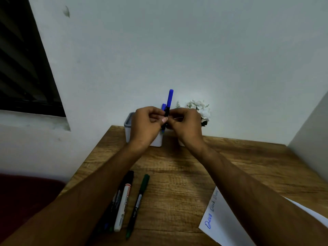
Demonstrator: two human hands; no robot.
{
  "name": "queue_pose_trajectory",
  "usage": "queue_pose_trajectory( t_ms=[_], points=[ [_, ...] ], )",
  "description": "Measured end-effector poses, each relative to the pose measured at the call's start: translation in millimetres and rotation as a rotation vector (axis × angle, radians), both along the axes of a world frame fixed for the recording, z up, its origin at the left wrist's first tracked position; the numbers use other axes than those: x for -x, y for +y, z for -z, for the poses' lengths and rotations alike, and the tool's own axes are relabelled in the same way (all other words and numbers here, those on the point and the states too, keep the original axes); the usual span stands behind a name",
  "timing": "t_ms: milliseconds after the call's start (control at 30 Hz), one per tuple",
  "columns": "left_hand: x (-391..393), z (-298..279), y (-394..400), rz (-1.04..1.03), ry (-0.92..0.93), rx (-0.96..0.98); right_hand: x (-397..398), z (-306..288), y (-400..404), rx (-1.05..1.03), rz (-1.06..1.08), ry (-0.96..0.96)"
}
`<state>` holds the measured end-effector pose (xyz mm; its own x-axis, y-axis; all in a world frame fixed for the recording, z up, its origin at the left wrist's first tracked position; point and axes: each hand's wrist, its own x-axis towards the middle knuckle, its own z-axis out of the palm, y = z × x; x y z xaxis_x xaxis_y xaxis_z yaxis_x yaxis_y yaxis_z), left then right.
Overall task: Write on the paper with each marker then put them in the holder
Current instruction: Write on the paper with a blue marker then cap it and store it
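Note:
Both my hands meet above the far edge of the wooden table. My left hand [147,125] and my right hand [186,125] pinch an upright blue marker [169,102] between their fingertips, its blue cap end pointing up. Just behind it a second blue marker [163,106] sticks up from the white holder [128,126], which my left hand partly hides. The paper [221,221] lies at the front right under my right forearm, with blue and dark writing on it.
On the table near my left forearm lie a black marker [130,176], a white marker [124,203] and a green marker [139,201]. White artificial flowers [200,109] stand right of the holder against the wall. A grey panel [308,128] borders the right side.

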<state>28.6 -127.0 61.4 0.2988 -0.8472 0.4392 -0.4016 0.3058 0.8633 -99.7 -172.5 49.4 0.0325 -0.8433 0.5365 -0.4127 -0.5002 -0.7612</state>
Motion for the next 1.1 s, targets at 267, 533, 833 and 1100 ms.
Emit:
queue_pose_trajectory(
  t_ms=[267,533,833,1100],
  points=[
    [-15,-1,-41,-0.102,-0.127,-0.022,-31,4,-24,0.060,0.131,0.102],
    [-19,5,-47,-0.151,-0.172,-0.105,-31,5,-30,0.038,0.190,0.332],
    [-22,13,12,-0.023,-0.383,-0.219,-1,10,39,0.098,0.012,0.379],
    [-11,33,72,0.061,-0.805,-0.476,52,40,92,-0.070,-0.038,0.406]
  ],
)
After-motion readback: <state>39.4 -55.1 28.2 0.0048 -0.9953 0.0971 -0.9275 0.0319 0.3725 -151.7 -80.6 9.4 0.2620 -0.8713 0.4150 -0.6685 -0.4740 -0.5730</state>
